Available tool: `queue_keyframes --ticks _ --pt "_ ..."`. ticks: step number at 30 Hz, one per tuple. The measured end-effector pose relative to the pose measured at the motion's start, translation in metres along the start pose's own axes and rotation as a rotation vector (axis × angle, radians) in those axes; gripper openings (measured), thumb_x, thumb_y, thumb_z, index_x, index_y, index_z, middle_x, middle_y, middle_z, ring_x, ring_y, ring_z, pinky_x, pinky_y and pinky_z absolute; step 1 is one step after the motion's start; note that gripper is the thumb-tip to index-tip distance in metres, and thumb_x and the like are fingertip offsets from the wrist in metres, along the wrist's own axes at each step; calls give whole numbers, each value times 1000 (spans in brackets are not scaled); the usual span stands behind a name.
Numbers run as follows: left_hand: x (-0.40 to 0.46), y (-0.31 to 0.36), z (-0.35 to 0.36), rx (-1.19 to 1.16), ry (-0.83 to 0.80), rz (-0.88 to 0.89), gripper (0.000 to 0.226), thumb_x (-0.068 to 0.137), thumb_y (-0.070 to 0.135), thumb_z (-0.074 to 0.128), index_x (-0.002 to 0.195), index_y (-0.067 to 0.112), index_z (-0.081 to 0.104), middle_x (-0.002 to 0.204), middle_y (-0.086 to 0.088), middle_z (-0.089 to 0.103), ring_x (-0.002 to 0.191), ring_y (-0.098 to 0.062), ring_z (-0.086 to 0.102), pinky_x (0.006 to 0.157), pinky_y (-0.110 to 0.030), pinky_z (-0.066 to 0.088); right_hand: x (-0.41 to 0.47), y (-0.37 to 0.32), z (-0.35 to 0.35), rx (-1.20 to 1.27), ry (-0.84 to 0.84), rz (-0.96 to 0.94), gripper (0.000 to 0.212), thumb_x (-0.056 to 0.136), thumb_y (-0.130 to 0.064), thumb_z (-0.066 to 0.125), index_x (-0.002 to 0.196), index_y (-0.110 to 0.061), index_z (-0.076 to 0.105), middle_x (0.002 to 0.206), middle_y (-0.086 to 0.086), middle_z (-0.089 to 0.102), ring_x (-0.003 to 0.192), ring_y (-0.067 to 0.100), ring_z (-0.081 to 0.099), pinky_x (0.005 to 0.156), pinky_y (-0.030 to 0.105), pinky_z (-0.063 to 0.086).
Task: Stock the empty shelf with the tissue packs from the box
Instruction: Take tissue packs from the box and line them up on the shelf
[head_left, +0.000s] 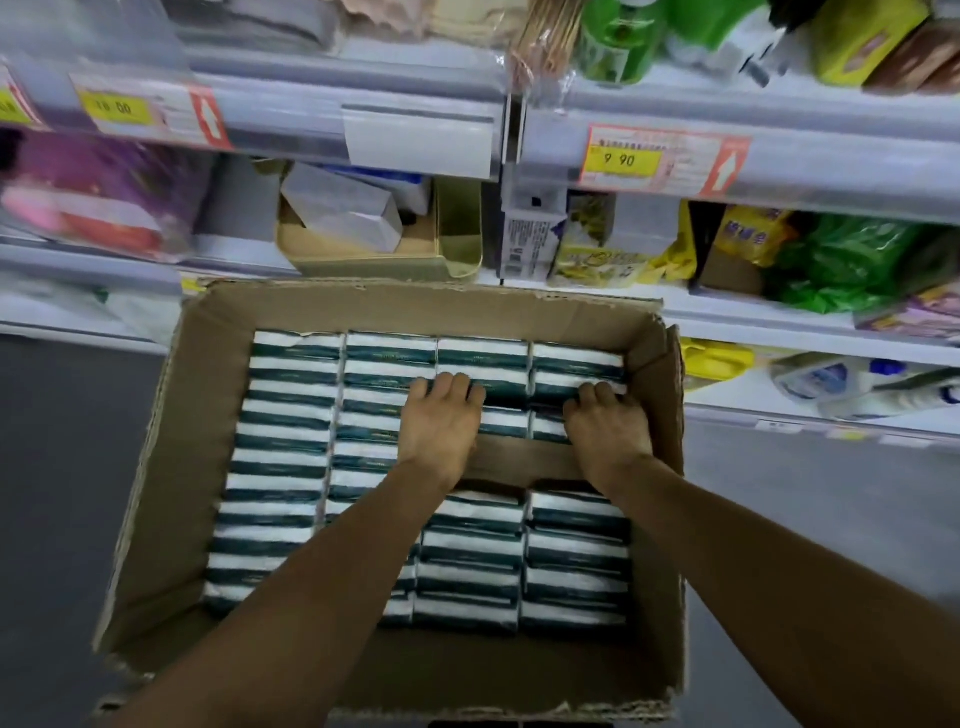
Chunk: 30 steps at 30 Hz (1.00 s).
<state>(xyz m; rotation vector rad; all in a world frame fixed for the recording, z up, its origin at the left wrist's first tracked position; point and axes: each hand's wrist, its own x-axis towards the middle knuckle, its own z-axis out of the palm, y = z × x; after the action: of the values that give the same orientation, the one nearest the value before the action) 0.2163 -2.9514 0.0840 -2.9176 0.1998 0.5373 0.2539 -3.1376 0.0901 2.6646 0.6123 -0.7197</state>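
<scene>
An open cardboard box (171, 467) stands before the shelves, filled with rows of white and dark green tissue packs (283, 457). Both hands reach into its far right part. My left hand (439, 426) curls its fingers over the top edges of packs in the third column. My right hand (605, 431) does the same over packs in the rightmost column. Just behind the hands a gap shows the bare cardboard bottom (519, 457). Whether the packs are lifted I cannot tell.
Shelves (779, 166) rise behind the box with price tags (621, 158) on their edges. A small open carton (363, 254) with white boxes sits on the shelf straight ahead. Yellow and green bags (831, 260) fill the shelf at right. Dark floor (67, 493) lies on both sides.
</scene>
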Motion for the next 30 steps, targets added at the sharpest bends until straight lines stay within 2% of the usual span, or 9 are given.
queue_keyframes --ticks 3,7,10,12,16,19,22,25,30 --pt "10 4 -4 24 -41 -8 46 87 11 58 132 15 47 131 -8 46 126 -27 38 101 -40 30 0 1 -1 -3 -2 -13 32 93 -13 52 124 -14 57 133 11 45 127 31 39 92 40 42" --pt "5 -2 -15 -79 -7 -18 38 90 34 60 125 23 53 126 -1 52 122 -22 41 99 -37 30 -12 5 -18 12 51 -18 35 89 -18 57 123 -15 57 131 8 47 126 28 37 96 40 38" --pt "-15 -13 -38 -322 61 -126 34 84 42 61 114 27 56 111 5 62 111 -17 52 100 -34 31 -36 15 -45 162 123 16 41 87 -28 59 125 -14 51 128 6 53 124 26 43 98 37 37" --pt "-32 -22 -59 -566 92 -265 28 81 41 64 104 30 54 96 7 67 96 -18 59 97 -33 35 -57 23 -69 324 182 44 38 86 -35 59 119 -17 50 118 4 61 114 26 53 88 33 40" --pt "-61 -39 -110 -1004 135 -398 21 84 34 68 95 25 52 79 8 61 79 -21 60 67 -32 46 -94 39 -111 630 267 102 31 88 -37 58 114 -20 54 100 7 68 93 31 63 73 33 41" --pt "-78 -50 -146 -1126 186 -362 18 86 31 68 99 22 59 86 5 66 82 -18 63 71 -35 52 -118 51 -136 834 334 101 36 89 -36 61 123 -24 57 105 4 67 95 27 63 74 35 52" --pt "-93 -56 -184 -1231 234 -304 18 88 27 69 103 20 62 94 3 69 89 -18 66 82 -42 55 -144 64 -162 1082 397 75 27 88 -28 67 114 -23 61 102 0 66 94 22 63 78 41 54" --pt "-107 -58 -226 -1271 313 -233 13 88 22 70 98 19 62 91 5 68 91 -19 66 77 -34 54 -175 76 -189 1286 461 13 20 87 -18 70 105 -21 63 99 2 70 92 19 67 80 43 56" --pt "-122 -56 -296 -1260 421 -97 35 72 48 72 101 32 63 98 6 72 92 -16 68 83 -42 56 -232 104 -230 1444 629 -8 19 87 -11 70 105 -15 64 94 2 72 83 10 69 64 20 54"
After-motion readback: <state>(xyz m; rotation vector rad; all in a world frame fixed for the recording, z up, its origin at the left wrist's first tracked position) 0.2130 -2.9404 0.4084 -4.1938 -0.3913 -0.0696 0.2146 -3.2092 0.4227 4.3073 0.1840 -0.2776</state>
